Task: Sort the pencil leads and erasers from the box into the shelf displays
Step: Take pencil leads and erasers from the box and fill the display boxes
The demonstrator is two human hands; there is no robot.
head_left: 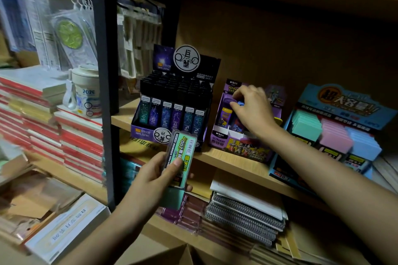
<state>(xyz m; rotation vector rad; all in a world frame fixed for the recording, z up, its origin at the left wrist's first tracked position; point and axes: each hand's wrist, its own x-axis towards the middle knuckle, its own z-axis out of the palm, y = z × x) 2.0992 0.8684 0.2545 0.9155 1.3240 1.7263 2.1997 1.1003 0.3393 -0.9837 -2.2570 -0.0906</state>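
My left hand (pixel 157 176) grips a green pack of pencil leads (pixel 182 155) upright in front of the shelf edge, with a second teal pack (pixel 172 198) behind it. My right hand (pixel 252 107) reaches into the purple display box (pixel 241 148) on the shelf, fingers pinched on a small purple-and-blue lead case (pixel 239 103) at the box's top. To the left stands a black constellation lead display (pixel 172 103), full of tubes. At the right sits a blue display (pixel 344 118) holding teal, pink and blue packs.
The wooden shelf (pixel 226 161) carries all three displays. Spiral notebooks (pixel 243 215) lie stacked on the shelf below. A black upright post (pixel 105 71) divides the shelves; red-edged notebook stacks (pixel 43 114) and a white mug (pixel 86 92) are left of it. A cardboard box flap (pixel 172 256) shows at the bottom.
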